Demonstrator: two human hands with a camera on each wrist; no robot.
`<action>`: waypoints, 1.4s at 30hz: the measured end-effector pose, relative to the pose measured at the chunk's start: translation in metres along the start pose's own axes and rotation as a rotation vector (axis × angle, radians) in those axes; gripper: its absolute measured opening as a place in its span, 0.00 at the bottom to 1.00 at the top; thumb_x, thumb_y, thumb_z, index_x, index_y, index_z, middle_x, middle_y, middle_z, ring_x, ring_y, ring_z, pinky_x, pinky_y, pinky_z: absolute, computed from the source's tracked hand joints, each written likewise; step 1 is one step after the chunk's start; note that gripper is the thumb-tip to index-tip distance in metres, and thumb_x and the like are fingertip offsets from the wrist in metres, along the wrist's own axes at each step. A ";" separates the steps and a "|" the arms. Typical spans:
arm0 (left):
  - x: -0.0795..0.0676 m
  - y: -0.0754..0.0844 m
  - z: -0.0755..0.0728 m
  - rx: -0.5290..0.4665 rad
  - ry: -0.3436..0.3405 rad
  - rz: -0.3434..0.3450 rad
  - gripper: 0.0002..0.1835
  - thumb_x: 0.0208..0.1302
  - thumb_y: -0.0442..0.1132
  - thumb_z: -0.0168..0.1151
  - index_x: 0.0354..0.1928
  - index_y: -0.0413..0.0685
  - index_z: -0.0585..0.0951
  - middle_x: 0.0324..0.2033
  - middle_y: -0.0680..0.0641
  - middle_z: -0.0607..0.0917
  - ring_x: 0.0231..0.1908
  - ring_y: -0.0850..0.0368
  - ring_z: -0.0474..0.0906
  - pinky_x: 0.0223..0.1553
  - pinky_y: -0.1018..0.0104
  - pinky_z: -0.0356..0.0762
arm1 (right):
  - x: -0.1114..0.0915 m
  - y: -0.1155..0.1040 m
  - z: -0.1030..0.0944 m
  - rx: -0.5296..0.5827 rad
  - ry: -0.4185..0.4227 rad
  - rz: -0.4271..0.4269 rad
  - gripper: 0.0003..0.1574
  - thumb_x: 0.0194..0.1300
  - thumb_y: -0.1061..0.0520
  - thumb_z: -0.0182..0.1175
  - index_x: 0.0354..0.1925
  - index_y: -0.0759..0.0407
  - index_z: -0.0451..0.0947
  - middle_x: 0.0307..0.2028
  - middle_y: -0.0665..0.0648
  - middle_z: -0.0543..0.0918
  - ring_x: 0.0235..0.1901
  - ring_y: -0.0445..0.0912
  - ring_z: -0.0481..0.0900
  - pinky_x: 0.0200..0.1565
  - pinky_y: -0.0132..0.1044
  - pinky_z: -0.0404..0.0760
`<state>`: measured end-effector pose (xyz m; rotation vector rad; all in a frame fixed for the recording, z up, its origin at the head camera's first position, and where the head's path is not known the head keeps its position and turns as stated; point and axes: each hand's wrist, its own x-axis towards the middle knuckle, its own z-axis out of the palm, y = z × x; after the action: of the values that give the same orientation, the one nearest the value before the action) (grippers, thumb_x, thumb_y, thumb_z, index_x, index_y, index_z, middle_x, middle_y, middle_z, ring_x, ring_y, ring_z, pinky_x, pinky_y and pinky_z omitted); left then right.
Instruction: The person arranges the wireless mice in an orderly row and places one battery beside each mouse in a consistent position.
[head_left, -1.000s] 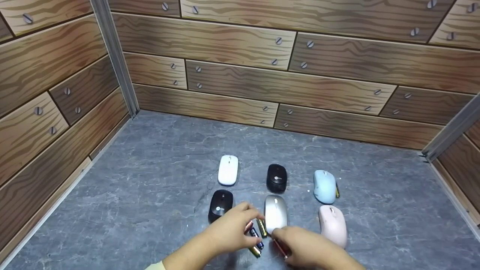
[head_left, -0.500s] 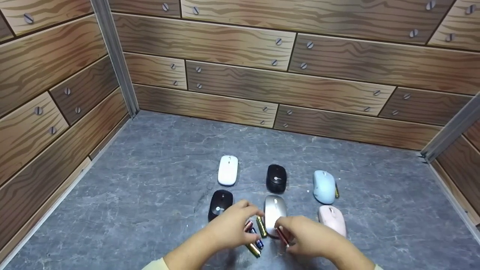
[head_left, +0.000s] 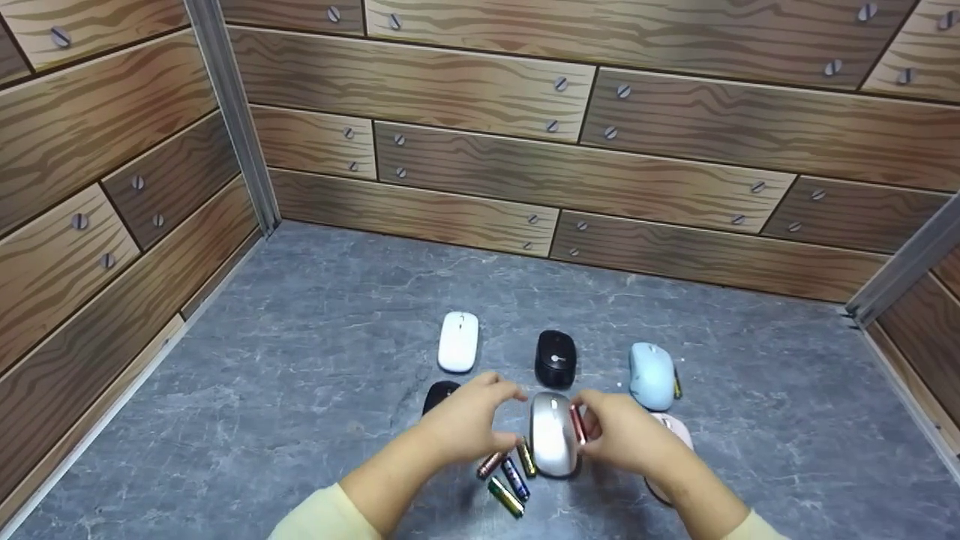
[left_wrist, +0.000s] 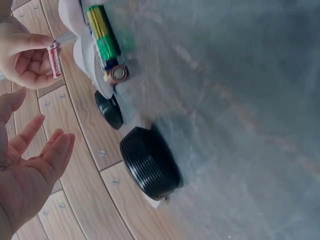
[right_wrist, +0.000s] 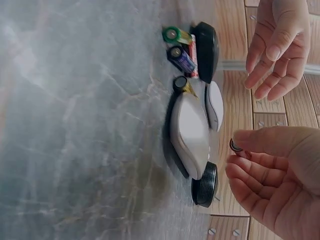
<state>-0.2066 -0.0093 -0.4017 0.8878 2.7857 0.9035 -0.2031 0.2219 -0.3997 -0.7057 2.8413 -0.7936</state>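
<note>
In the head view my right hand pinches a red battery between thumb and fingertips, just right of the silver mouse. The left wrist view shows that battery has white lettering. My left hand hovers left of the silver mouse with spread, relaxed fingers and nothing in them. Below it lie several loose batteries: a reddish one, a blue one, a green one and a gold-and-black one. The left hand partly covers a black mouse; the right covers part of a pink mouse.
Behind the hands stand a white mouse, another black mouse and a light blue mouse. A battery lies against the blue mouse's right side. Wood-patterned walls enclose the grey marbled tabletop.
My right hand has lifted the red battery and carried it away from me, from the silver mouse's near end to its right side. The left hand has risen off the loose batteries, slightly forward.
</note>
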 end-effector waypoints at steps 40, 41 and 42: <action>0.098 -0.031 0.009 0.019 0.051 -0.222 0.24 0.50 0.43 0.66 0.52 0.47 0.75 0.53 0.39 0.72 0.55 0.47 0.69 0.58 0.57 0.66 | 0.080 0.067 0.002 -0.097 0.147 0.340 0.26 0.39 0.63 0.69 0.39 0.68 0.71 0.29 0.61 0.79 0.33 0.56 0.76 0.41 0.51 0.75; 0.099 -0.031 0.009 0.025 0.048 -0.217 0.24 0.51 0.43 0.65 0.52 0.47 0.75 0.52 0.40 0.73 0.55 0.47 0.69 0.57 0.58 0.66 | 0.081 0.069 0.003 -0.101 0.143 0.340 0.25 0.39 0.62 0.69 0.38 0.68 0.72 0.29 0.61 0.79 0.34 0.56 0.76 0.42 0.51 0.75; 0.099 -0.030 0.010 0.032 0.045 -0.212 0.24 0.50 0.43 0.65 0.52 0.48 0.75 0.52 0.40 0.73 0.54 0.47 0.69 0.57 0.58 0.66 | 0.081 0.071 0.005 -0.102 0.139 0.341 0.25 0.40 0.62 0.68 0.38 0.68 0.72 0.29 0.61 0.79 0.34 0.57 0.76 0.43 0.51 0.74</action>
<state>-0.3014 0.0301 -0.4171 0.5678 2.8692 0.8578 -0.3029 0.2355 -0.4385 -0.1685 3.0223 -0.6692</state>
